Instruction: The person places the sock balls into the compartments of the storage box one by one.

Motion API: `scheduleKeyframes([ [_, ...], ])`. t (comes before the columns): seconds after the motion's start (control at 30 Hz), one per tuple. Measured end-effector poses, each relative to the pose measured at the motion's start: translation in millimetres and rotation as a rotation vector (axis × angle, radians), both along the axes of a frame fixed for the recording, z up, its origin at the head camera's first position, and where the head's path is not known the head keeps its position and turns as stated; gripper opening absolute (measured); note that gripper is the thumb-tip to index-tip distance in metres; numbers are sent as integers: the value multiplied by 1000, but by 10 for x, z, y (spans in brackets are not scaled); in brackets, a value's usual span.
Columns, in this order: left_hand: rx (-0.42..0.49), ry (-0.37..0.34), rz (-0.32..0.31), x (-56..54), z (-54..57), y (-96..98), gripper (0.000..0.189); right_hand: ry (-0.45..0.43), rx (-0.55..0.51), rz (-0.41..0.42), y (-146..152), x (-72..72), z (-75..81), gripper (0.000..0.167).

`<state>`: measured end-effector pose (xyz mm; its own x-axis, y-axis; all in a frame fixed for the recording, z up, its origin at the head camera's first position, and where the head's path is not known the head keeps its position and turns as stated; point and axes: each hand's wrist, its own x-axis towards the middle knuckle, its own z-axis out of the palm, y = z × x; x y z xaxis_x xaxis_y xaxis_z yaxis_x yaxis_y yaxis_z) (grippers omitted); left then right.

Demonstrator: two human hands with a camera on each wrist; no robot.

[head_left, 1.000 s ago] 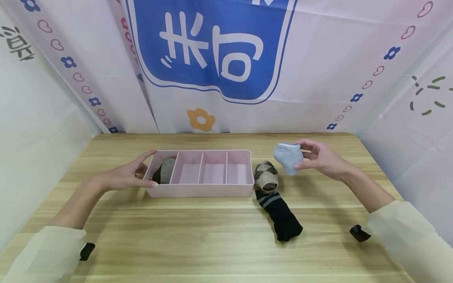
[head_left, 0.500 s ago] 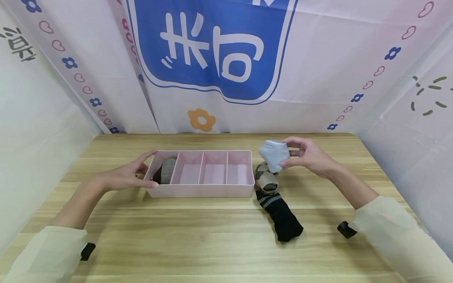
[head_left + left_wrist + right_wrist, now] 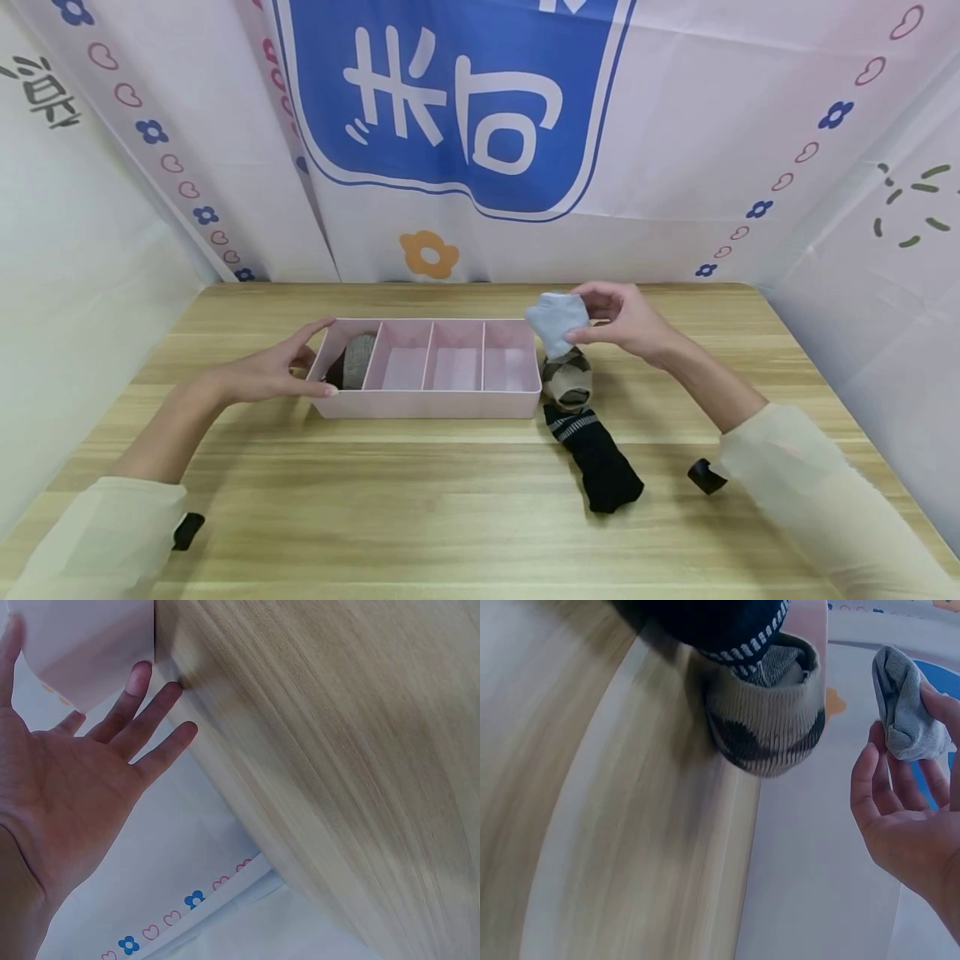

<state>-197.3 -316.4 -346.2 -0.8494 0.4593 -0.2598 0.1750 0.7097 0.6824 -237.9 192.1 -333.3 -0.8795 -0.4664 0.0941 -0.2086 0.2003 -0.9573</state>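
My left hand [image 3: 266, 372] holds the left end of a pink divided box [image 3: 427, 405], thumb on the front rim and index finger at the back rim. In the left wrist view, fingers of the left hand [image 3: 75, 772] spread beside the box's end wall [image 3: 97, 645]. A rolled grey and dark sock [image 3: 357, 360] sits in the leftmost compartment. My right hand [image 3: 621, 321] pinches a folded light blue sock [image 3: 557, 321] above the table, close to the box's back right corner. Beneath it lies a beige and brown patterned rolled sock [image 3: 567, 379], also in the right wrist view [image 3: 769, 724].
A folded black sock with grey stripes [image 3: 596, 462] lies in front of the patterned one, its striped end close to it. Partitions [image 3: 428, 357] divide the box into compartments. Printed white cloth [image 3: 675, 167] closes in the wooden table [image 3: 420, 508] at the back and sides.
My right hand has carried the light blue sock leftward, from right of the patterned sock to the box's right end. The left hand stays at the box.
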Motion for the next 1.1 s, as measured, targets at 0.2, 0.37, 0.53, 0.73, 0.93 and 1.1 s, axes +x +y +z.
scheduleKeyframes([
  [0.2,-23,5,9,-1,8,-5,108,40,19,4,-134,-53,12,47],
  [0.37,-19,1,8,2,14,0,108,37,21,9,-232,-72,24,46],
  [0.53,-4,-8,5,-2,18,5,108,15,14,24,-318,-78,47,47],
  [0.73,1,-17,5,-1,9,7,108,35,32,33,-429,-119,56,47],
  [0.93,-5,-14,-3,-2,15,6,109,33,31,32,-561,-147,73,45],
  [1.1,-9,-26,5,-3,18,4,109,-14,6,38,-676,-158,80,44],
])
